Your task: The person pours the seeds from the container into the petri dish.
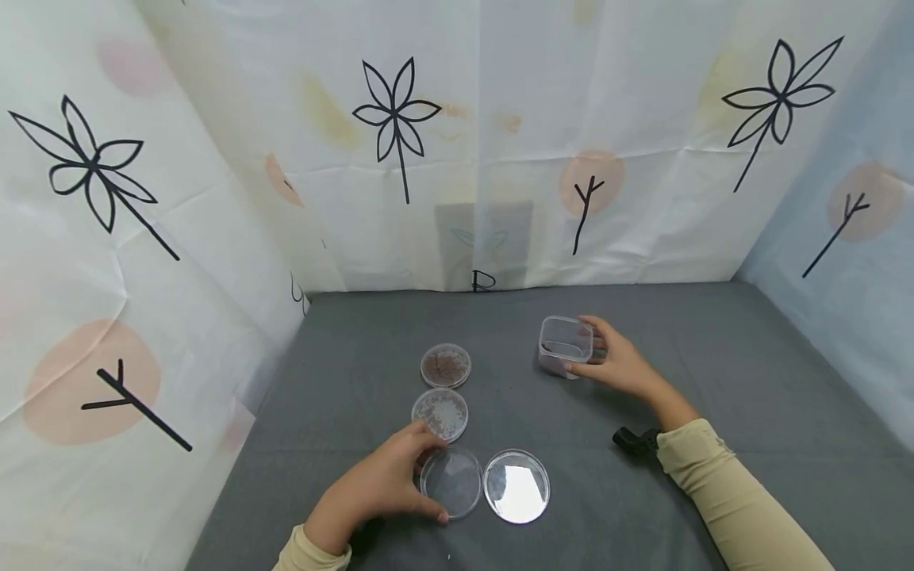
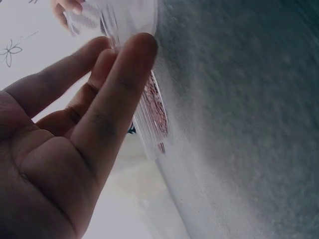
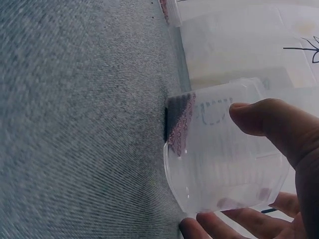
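My right hand (image 1: 620,361) grips a clear square plastic container (image 1: 560,358) by its side, thumb and fingers on opposite walls. In the right wrist view, pinkish-brown grains (image 3: 182,128) lie in one corner of that container, close over the cloth. My left hand (image 1: 389,480) holds a clear petri dish (image 1: 467,485) at its rim, fingers on the far edge and thumb on the near edge. Just beyond it is a petri dish with scattered grains (image 1: 444,412). Farther back sits a petri dish more fully covered with reddish-brown grains (image 1: 446,365).
Beside the held dish, on its right, another clear round dish (image 1: 517,485) reflects bright light. Everything stands on a grey cloth-covered table (image 1: 664,333). White curtains (image 1: 300,238) with drawn flowers surround its back and sides. A black wrist-worn device (image 1: 634,442) sticks out below my right wrist.
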### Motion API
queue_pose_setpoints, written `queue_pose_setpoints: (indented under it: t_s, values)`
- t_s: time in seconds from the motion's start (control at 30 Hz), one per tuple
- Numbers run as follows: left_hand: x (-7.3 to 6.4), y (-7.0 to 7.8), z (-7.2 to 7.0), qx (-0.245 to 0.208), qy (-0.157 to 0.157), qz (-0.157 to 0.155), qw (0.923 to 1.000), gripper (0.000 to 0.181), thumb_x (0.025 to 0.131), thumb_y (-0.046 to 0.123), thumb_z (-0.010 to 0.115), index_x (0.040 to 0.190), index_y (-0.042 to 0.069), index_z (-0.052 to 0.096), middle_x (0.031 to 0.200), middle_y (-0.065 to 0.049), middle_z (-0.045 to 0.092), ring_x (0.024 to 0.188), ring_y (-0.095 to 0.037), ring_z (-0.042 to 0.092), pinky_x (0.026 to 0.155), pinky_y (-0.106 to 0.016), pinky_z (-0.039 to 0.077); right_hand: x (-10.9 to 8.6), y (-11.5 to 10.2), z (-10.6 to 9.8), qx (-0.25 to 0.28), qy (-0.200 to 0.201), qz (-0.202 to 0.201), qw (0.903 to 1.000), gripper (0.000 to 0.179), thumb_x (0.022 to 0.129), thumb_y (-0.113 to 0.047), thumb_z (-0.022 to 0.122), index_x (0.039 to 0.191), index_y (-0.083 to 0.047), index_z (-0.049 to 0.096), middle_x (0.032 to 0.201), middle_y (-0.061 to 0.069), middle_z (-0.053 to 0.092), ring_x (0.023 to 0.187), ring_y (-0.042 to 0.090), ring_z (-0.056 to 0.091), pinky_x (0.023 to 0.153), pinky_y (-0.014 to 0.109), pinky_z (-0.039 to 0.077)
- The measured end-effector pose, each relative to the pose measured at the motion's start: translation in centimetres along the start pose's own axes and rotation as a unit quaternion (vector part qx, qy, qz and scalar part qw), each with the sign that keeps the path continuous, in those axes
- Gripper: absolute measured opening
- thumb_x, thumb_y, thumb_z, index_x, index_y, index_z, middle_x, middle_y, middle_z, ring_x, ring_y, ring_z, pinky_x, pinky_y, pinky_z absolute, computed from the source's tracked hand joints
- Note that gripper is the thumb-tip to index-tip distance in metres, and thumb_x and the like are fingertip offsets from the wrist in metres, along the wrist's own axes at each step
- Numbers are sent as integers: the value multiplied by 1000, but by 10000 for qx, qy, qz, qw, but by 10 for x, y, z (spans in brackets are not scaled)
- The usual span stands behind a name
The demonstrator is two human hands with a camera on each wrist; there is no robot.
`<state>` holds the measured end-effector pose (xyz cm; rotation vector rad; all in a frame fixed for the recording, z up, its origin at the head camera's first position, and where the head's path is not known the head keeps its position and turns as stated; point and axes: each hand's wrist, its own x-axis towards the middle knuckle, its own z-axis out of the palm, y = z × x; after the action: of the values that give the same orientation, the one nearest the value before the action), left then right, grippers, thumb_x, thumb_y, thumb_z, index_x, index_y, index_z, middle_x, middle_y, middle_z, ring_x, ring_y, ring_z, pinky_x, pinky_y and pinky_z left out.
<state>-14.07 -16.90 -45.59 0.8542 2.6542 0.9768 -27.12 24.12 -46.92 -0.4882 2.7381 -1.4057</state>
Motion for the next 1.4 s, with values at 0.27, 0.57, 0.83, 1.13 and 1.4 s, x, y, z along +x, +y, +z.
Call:
queue_pose_setpoints:
  t_s: [0.27, 0.57, 0.83, 1.13, 1.4]
  values:
    - [-1, 0, 2, -165, -44, -46, 9998, 77, 57, 35, 108, 118, 5, 72, 107, 0, 61, 95, -10, 59, 83, -24, 54, -3, 0, 8, -109, 174, -96, 9997, 93, 85, -19, 92, 160, -6, 37, 157, 28, 46, 137, 52, 54, 95, 53, 61]
    - [-1, 3, 0, 27, 13, 65, 10000, 75, 57, 34, 108, 116, 5, 73, 103, 2, 60, 92, -10, 57, 82, -24, 52, -9, -19, 22, -123, 240, -717, 9971, 93, 78, -17, 97, 154, -6, 43, 149, 28, 53, 130, 48, 60, 95, 56, 61]
    - [0, 3, 0, 50, -1, 112, 9999, 75, 57, 33, 108, 116, 5, 73, 103, 1, 60, 91, -9, 57, 81, -23, 52, -19, -46, 38, -326, 298, -1561, 9868, 97, 72, -15, 99, 152, -2, 47, 140, 23, 60, 126, 39, 61, 93, 52, 61]
    - [1, 3, -1, 176, 40, 187, 9997, 74, 56, 36, 108, 113, 6, 73, 100, 3, 59, 89, -8, 57, 79, -22, 52, -32, -71, 53, -1070, 330, -2501, 9617, 97, 65, -25, 103, 148, -9, 56, 138, 4, 61, 123, 22, 58, 94, 46, 59]
    - [2, 2, -2, 113, -56, 96, 9999, 75, 57, 37, 107, 116, 6, 73, 100, 2, 60, 89, -9, 58, 78, -22, 52, -47, -88, 73, -1584, 364, -3063, 9380, 98, 58, -29, 104, 145, -13, 60, 139, 6, 58, 130, 25, 54, 92, 44, 61]
